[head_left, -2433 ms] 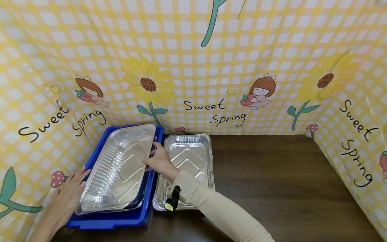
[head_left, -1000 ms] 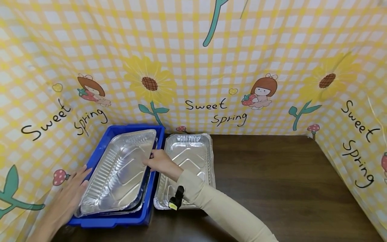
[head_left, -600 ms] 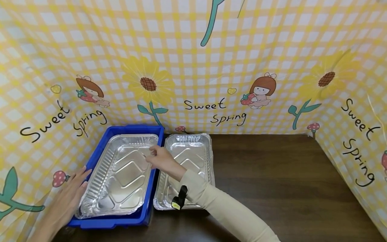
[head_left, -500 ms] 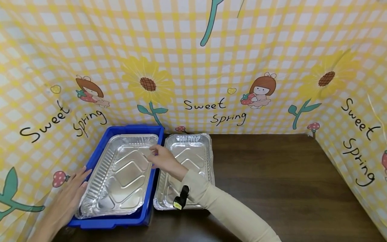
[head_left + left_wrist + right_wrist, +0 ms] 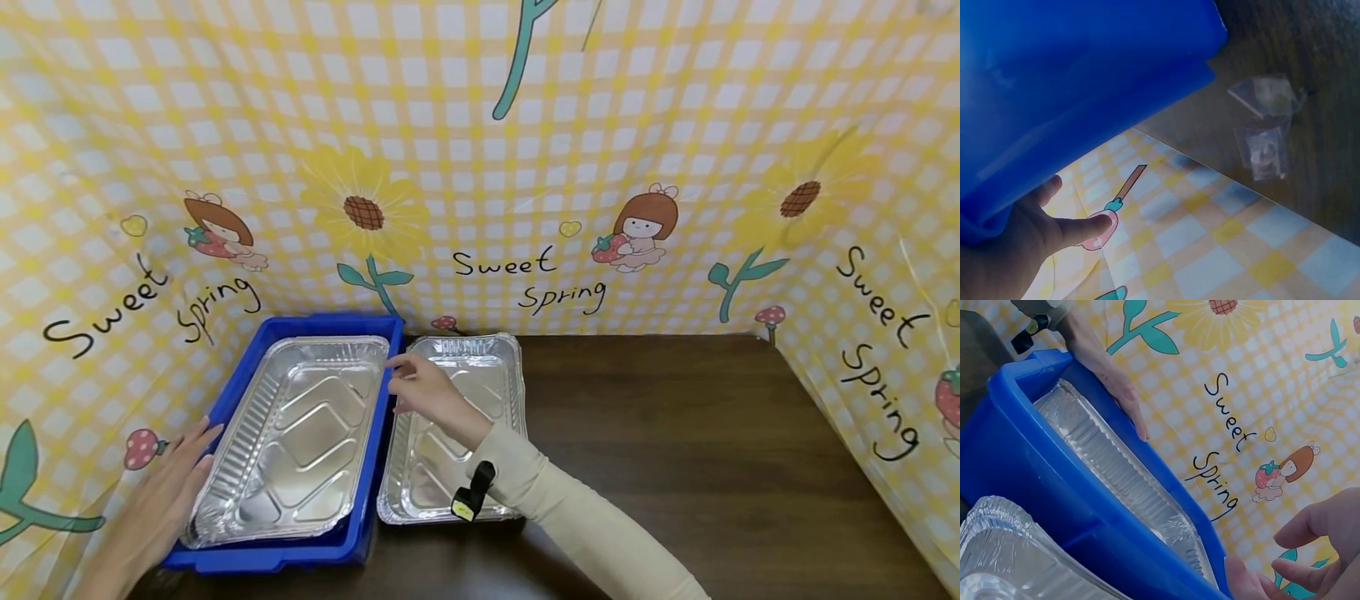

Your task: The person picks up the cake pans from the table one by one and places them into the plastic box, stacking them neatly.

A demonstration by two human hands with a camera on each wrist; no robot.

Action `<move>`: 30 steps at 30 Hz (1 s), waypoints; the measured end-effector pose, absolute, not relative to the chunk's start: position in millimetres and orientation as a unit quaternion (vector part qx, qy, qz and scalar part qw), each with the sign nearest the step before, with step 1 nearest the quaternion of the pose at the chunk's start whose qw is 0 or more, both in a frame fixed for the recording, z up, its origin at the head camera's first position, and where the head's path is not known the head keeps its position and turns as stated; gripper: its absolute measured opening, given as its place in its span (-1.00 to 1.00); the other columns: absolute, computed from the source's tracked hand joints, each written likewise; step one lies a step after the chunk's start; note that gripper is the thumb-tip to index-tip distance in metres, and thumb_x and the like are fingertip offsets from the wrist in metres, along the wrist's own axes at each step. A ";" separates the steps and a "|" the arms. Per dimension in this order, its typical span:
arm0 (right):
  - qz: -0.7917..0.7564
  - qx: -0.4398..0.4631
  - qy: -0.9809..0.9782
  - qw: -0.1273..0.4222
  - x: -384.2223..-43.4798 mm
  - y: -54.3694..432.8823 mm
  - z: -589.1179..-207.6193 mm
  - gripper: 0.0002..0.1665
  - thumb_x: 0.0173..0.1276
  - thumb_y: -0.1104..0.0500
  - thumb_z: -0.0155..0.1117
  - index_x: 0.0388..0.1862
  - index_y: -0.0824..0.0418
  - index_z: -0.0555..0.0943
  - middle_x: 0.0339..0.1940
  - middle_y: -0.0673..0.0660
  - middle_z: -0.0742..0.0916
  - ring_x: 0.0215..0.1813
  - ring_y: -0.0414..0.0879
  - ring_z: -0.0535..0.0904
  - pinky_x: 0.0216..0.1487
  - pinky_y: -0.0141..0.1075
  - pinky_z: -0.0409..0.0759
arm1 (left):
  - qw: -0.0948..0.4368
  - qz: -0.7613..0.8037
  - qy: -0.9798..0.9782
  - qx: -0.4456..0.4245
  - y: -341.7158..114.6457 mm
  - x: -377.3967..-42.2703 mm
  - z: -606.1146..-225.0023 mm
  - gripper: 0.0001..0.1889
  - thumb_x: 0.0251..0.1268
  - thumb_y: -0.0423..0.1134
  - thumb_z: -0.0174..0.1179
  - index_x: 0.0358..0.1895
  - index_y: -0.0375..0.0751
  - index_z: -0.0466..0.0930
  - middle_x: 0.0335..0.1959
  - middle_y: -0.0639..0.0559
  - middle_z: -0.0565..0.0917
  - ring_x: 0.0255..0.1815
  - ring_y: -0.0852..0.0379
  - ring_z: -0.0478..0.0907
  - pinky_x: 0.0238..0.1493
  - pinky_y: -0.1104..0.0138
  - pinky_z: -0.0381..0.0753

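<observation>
A rectangular foil tray (image 5: pixel 315 433) lies in the blue bin (image 5: pixel 243 560) at the left of the table. Along the bin's left rim rests my left hand (image 5: pixel 153 496), its fingers extended; the left wrist view shows the thumb of this hand (image 5: pixel 1029 237) against the blue wall. My right hand (image 5: pixel 431 392) hovers by the bin's right rim, fingers loosely bent and nothing between them. In the right wrist view, the fingers of this hand (image 5: pixel 1329 540) are spread apart. Beneath my right wrist, a second foil tray (image 5: pixel 420 479) sits beside the bin, partly covered by my arm.
The dark wooden table (image 5: pixel 660 450) extends to the right. Behind and on both sides hangs a yellow checked cloth (image 5: pixel 480 167) with printed flowers. Small clear plastic packets (image 5: pixel 1263 153) lie on the table near the bin in the left wrist view.
The foil tray was tilted with its right edge gripped by my right hand; it now lies lower in the bin. My right hand has let go and moved right. The left hand has stayed.
</observation>
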State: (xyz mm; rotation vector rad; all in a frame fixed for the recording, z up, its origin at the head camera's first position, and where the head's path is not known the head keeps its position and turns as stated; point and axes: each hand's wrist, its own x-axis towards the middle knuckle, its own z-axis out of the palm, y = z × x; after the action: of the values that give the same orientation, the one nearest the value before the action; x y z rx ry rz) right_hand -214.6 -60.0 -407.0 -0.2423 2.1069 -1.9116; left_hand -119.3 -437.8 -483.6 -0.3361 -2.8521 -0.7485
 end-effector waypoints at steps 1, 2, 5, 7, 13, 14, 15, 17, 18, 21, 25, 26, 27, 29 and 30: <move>-0.664 -0.085 0.730 0.142 -214.3 -58.3 -407.1 -0.51 0.39 0.41 0.14 0.30 0.37 0.58 -0.01 0.16 0.63 0.08 0.21 0.70 -0.12 -0.20 0.78 | 0.085 -0.252 -0.957 -0.112 -437.8 -119.4 -483.5 -0.45 0.79 -0.20 -0.19 0.65 -0.39 0.15 0.68 -0.47 0.04 0.65 -0.59 -0.20 0.57 -0.33 -0.45; -0.664 -0.086 0.729 0.142 -214.0 -56.5 -407.3 -0.51 0.40 0.41 0.13 0.30 0.39 0.57 0.01 0.19 0.63 0.09 0.22 0.69 -0.11 -0.20 0.78 | 0.084 -0.252 -0.958 -0.112 -438.2 -119.8 -483.6 -0.45 0.79 -0.20 -0.20 0.65 -0.38 0.14 0.68 -0.46 0.04 0.65 -0.59 -0.20 0.57 -0.33 -0.45; -0.669 -0.090 0.726 0.135 -213.0 -51.4 -408.9 -0.53 0.42 0.40 0.14 0.30 0.45 0.56 0.07 0.27 0.64 0.10 0.21 0.69 -0.09 -0.17 0.78 | 0.087 -0.251 -0.957 -0.113 -439.0 -120.6 -484.0 -0.45 0.79 -0.20 -0.19 0.65 -0.37 0.14 0.68 -0.47 0.04 0.65 -0.59 -0.19 0.58 -0.31 -0.45; -0.668 -0.094 0.726 0.131 -212.5 -48.2 -410.2 -0.54 0.42 0.40 0.15 0.28 0.46 0.56 0.09 0.28 0.64 0.07 0.17 0.69 -0.09 -0.16 0.79 | 0.089 -0.250 -0.957 -0.114 -438.9 -120.0 -484.6 -0.45 0.79 -0.21 -0.19 0.65 -0.38 0.15 0.67 -0.47 0.05 0.65 -0.59 -0.18 0.59 -0.29 -0.45; -0.666 -0.101 0.729 0.122 -212.3 -39.7 -414.0 -0.54 0.40 0.42 0.14 0.27 0.47 0.55 0.12 0.34 0.65 0.03 0.04 0.66 -0.13 -0.20 0.79 | 0.088 -0.242 -0.960 -0.109 -437.6 -118.4 -484.3 -0.46 0.79 -0.21 -0.20 0.64 -0.39 0.16 0.67 -0.46 0.05 0.65 -0.59 -0.17 0.58 -0.33 -0.43; -0.667 -0.101 0.728 0.122 -212.5 -38.4 -414.6 -0.52 0.39 0.42 0.14 0.28 0.47 0.55 0.12 0.35 0.65 0.03 0.04 0.66 -0.13 -0.20 0.79 | 0.088 -0.241 -0.960 -0.109 -437.2 -118.0 -484.2 -0.46 0.79 -0.21 -0.20 0.64 -0.39 0.15 0.68 -0.46 0.05 0.65 -0.59 -0.17 0.58 -0.33 -0.43; -0.667 -0.100 0.728 0.121 -212.8 -37.2 -415.1 -0.52 0.39 0.41 0.14 0.28 0.47 0.55 0.12 0.36 0.66 0.03 0.05 0.66 -0.13 -0.20 0.79 | 0.088 -0.239 -0.961 -0.108 -436.9 -117.9 -483.9 -0.46 0.79 -0.21 -0.20 0.64 -0.39 0.15 0.68 -0.45 0.05 0.65 -0.59 -0.17 0.58 -0.32 -0.43; -0.668 -0.098 0.728 0.122 -213.8 -34.8 -415.8 -0.52 0.39 0.40 0.15 0.28 0.47 0.55 0.10 0.34 0.66 0.04 0.08 0.67 -0.14 -0.19 0.79 | 0.088 -0.237 -0.961 -0.108 -436.3 -117.6 -483.6 -0.46 0.79 -0.21 -0.20 0.65 -0.38 0.14 0.68 -0.44 0.04 0.65 -0.59 -0.17 0.59 -0.30 -0.43; -0.667 -0.098 0.728 0.123 -214.3 -33.8 -416.0 -0.53 0.40 0.40 0.16 0.28 0.46 0.55 0.10 0.33 0.66 0.05 0.10 0.68 -0.14 -0.20 0.79 | 0.088 -0.237 -0.961 -0.108 -436.1 -117.6 -483.3 -0.46 0.79 -0.21 -0.20 0.65 -0.38 0.14 0.69 -0.44 0.04 0.65 -0.59 -0.17 0.59 -0.30 -0.44; -0.666 -0.098 0.729 0.127 -215.1 -30.9 -416.3 -0.56 0.42 0.39 0.17 0.26 0.42 0.58 0.10 0.33 0.67 0.04 0.10 0.68 -0.14 -0.21 0.79 | 0.087 -0.237 -0.961 -0.109 -435.6 -117.4 -482.8 -0.45 0.79 -0.21 -0.20 0.66 -0.37 0.13 0.69 -0.43 0.03 0.65 -0.58 -0.17 0.59 -0.30 -0.45; -0.666 -0.101 0.728 0.129 -215.7 -27.3 -416.1 -0.55 0.40 0.41 0.17 0.26 0.42 0.58 0.09 0.33 0.67 -0.03 0.02 0.67 -0.15 -0.21 0.79 | 0.086 -0.239 -0.961 -0.111 -435.5 -117.6 -482.8 -0.45 0.79 -0.21 -0.20 0.66 -0.37 0.13 0.69 -0.44 0.03 0.65 -0.59 -0.18 0.58 -0.32 -0.44; -0.666 -0.102 0.728 0.130 -215.6 -26.2 -416.1 -0.54 0.39 0.41 0.17 0.26 0.42 0.57 0.10 0.34 0.66 -0.03 0.03 0.67 -0.14 -0.19 0.79 | 0.086 -0.240 -0.961 -0.111 -435.6 -117.5 -482.8 -0.45 0.79 -0.21 -0.20 0.66 -0.37 0.13 0.69 -0.44 0.03 0.65 -0.59 -0.18 0.58 -0.33 -0.43; -0.665 -0.102 0.728 0.130 -215.6 -25.0 -416.1 -0.54 0.39 0.41 0.17 0.27 0.42 0.57 0.09 0.32 0.66 -0.02 0.04 0.67 -0.13 -0.19 0.79 | 0.085 -0.240 -0.961 -0.111 -435.9 -117.7 -482.8 -0.45 0.79 -0.21 -0.20 0.66 -0.37 0.13 0.69 -0.44 0.03 0.65 -0.59 -0.18 0.57 -0.33 -0.43; -0.664 -0.104 0.729 0.132 -215.2 -22.5 -416.2 -0.54 0.40 0.41 0.16 0.27 0.42 0.57 0.09 0.32 0.65 0.02 0.09 0.67 -0.11 -0.15 0.79 | 0.085 -0.239 -0.961 -0.110 -436.5 -117.7 -483.0 -0.45 0.79 -0.21 -0.21 0.66 -0.37 0.13 0.69 -0.44 0.02 0.65 -0.60 -0.18 0.57 -0.34 -0.43; -0.665 -0.104 0.728 0.133 -215.0 -21.2 -416.0 -0.54 0.41 0.41 0.16 0.28 0.42 0.56 0.10 0.32 0.65 0.04 0.11 0.66 -0.10 -0.14 0.79 | 0.084 -0.239 -0.961 -0.110 -436.8 -117.7 -483.0 -0.45 0.79 -0.21 -0.21 0.66 -0.37 0.13 0.69 -0.43 0.02 0.64 -0.60 -0.18 0.57 -0.34 -0.43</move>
State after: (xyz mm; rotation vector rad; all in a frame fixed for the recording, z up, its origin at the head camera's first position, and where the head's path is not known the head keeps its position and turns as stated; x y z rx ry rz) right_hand -215.0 -21.2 -416.0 -0.3026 2.1104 -1.9274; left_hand -117.7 -436.8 -483.0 -0.3271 -2.8676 -0.7116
